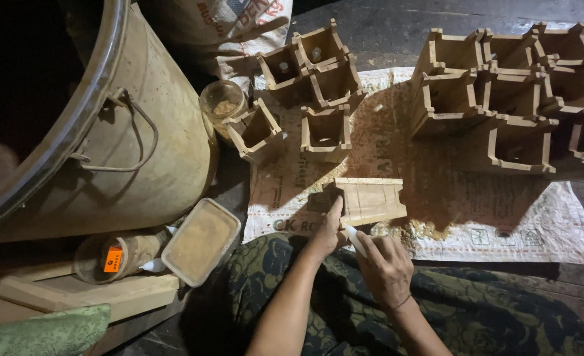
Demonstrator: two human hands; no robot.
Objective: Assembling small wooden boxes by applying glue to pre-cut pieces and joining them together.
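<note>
My left hand (pixel 328 229) grips the near left edge of a small wooden box (pixel 369 200) that lies on its side on a printed woven sack (pixel 503 217). My right hand (pixel 387 267) holds a small white glue bottle (pixel 354 238), its tip pointing at the box's lower edge. Sawdust lies scattered on the sack beside the box. My lap in dark patterned cloth (pixel 476 310) fills the bottom of the view.
Several open wooden boxes (pixel 315 79) stand at the back centre; a larger stacked group (pixel 509 99) stands back right. A big metal drum (pixel 107 132) lies left. A glass jar (pixel 222 102), a sawdust-filled plastic tub (pixel 201 240), a tipped jar (pixel 117 256) and wood planks (pixel 81 293) sit near.
</note>
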